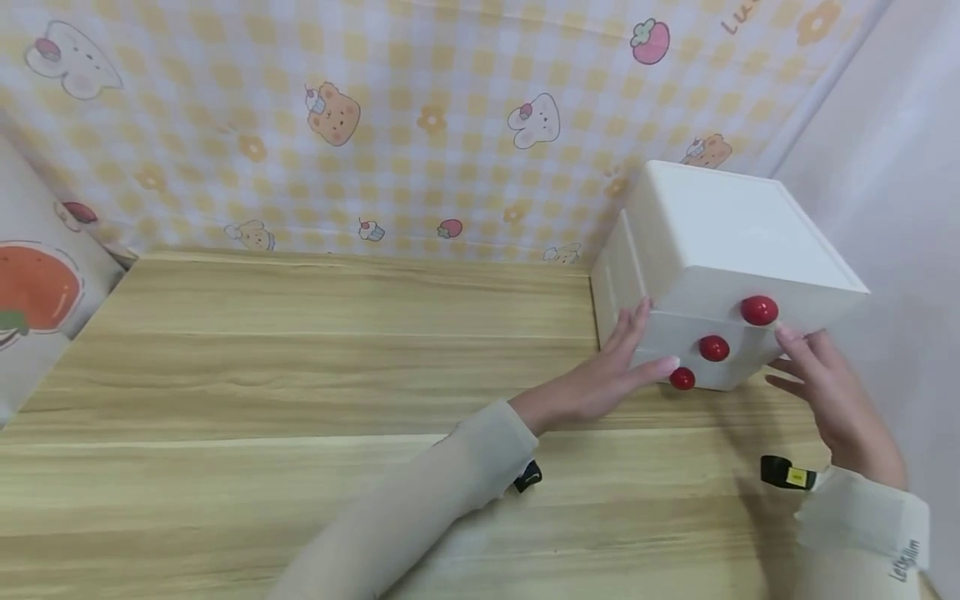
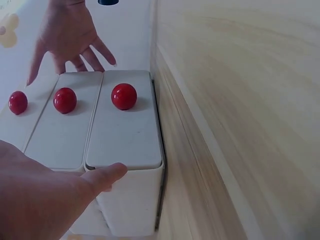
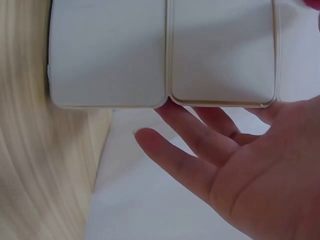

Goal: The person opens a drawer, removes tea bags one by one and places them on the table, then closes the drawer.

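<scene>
- Head view: A white box-shaped drawer unit (image 1: 742,225) stands at the right rear of a pale wood-grain table (image 1: 337,375), its front angled toward the person. Three round, glossy red knobs (image 1: 714,347) mark its stacked fronts, one each.
- Behind it hangs a yellow-and-white checked cloth (image 1: 435,125) printed with bears, rabbits and strawberries. A plain white wall (image 1: 900,208) rises close by on the right. A dark band with a yellow label (image 1: 787,472) shows beside the right wrist.
- The left hand (image 1: 596,379), in a pale sleeve (image 1: 442,475), reaches across to the unit's left edge, fingers extended along the side, thumb pointing toward the lowest knob and covering part of that corner. The right hand (image 1: 832,383) is at the right edge, fingers loosely bent, thumb just below the top knob.
- Left wrist view: The three fronts lie side by side, the table running along the lowest. The left thumb rests at the lowest front's edge, unclenched. Opposite, the right hand's fingers spread, grasping nothing.
- Right wrist view: Two fronts fill the top, with a third partly visible. The right hand is relaxed, one fingertip clear of the unit; other fingers pass behind its edge, so I cannot tell whether they touch.
</scene>
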`<state>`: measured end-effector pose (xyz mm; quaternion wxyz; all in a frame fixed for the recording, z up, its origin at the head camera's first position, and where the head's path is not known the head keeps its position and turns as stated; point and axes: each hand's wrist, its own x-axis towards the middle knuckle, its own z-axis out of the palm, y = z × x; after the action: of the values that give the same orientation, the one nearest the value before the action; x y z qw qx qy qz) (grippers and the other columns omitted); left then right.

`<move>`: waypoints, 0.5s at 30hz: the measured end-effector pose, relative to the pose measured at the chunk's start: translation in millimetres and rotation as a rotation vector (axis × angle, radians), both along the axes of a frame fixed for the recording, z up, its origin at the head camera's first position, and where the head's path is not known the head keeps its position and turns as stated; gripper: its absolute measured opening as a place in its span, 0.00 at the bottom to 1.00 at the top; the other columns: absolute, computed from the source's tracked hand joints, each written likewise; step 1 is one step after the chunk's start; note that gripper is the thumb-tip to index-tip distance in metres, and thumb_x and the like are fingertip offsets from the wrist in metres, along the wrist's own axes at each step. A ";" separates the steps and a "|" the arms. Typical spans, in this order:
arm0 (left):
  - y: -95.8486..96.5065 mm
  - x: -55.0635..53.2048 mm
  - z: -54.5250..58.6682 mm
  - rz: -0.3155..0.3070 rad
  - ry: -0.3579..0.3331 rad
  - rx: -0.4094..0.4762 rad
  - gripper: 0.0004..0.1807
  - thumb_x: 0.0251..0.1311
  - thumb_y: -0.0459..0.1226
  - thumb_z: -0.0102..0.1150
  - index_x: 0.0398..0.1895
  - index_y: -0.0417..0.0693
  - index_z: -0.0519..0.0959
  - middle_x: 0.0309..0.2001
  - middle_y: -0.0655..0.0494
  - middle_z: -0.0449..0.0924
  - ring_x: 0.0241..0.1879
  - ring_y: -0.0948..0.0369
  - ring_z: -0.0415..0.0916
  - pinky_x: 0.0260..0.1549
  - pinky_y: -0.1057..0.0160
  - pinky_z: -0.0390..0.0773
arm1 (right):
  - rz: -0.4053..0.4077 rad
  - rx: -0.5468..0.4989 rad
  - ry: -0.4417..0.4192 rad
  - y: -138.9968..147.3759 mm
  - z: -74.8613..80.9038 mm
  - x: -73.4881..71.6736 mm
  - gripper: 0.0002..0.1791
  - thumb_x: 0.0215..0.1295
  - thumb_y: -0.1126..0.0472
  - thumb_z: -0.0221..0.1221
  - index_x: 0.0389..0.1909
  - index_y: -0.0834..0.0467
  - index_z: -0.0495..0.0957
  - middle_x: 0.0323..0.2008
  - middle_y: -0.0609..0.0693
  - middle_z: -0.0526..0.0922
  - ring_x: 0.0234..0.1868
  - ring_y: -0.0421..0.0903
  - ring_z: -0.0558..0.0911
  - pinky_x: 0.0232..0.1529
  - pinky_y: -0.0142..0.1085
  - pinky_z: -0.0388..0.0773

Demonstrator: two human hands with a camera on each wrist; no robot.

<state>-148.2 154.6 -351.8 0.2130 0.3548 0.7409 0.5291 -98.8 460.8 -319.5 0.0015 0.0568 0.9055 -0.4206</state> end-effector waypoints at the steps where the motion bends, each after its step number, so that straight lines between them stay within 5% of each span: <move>1: -2.8 0.2 0.0 -0.001 0.003 0.005 0.41 0.72 0.65 0.32 0.72 0.85 0.17 0.77 0.72 0.11 0.80 0.62 0.16 0.73 0.30 0.43 | 0.008 0.002 0.000 -1.5 0.3 -0.4 0.28 0.81 0.45 0.38 0.77 0.38 0.48 0.66 0.46 0.64 0.47 0.23 0.72 0.42 0.20 0.76; 5: -12.6 1.1 -0.4 0.002 0.017 0.025 0.42 0.73 0.64 0.34 0.73 0.82 0.17 0.78 0.74 0.12 0.80 0.63 0.14 0.74 0.31 0.40 | 0.063 0.040 -0.019 -7.5 2.8 -1.6 0.28 0.80 0.47 0.43 0.75 0.39 0.47 0.55 0.32 0.63 0.49 0.24 0.70 0.41 0.20 0.76; 11: -23.4 3.1 -1.7 0.005 0.030 0.047 0.44 0.72 0.64 0.35 0.75 0.78 0.17 0.78 0.73 0.12 0.80 0.62 0.13 0.73 0.30 0.38 | 0.149 0.077 -0.073 -17.4 8.2 -0.7 0.39 0.80 0.49 0.45 0.80 0.36 0.32 0.67 0.56 0.56 0.56 0.32 0.64 0.42 0.21 0.77; 15: -30.3 4.3 -1.8 0.004 0.041 0.034 0.45 0.71 0.65 0.33 0.75 0.76 0.16 0.78 0.70 0.10 0.80 0.60 0.13 0.73 0.30 0.38 | 0.190 0.070 -0.094 -24.1 12.3 1.6 0.41 0.80 0.50 0.46 0.78 0.29 0.28 0.71 0.58 0.53 0.56 0.29 0.68 0.44 0.23 0.78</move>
<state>-143.9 124.3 -353.5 0.1906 0.3674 0.7366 0.5349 -97.1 436.6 -307.2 0.0819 -0.0096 0.9199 -0.3834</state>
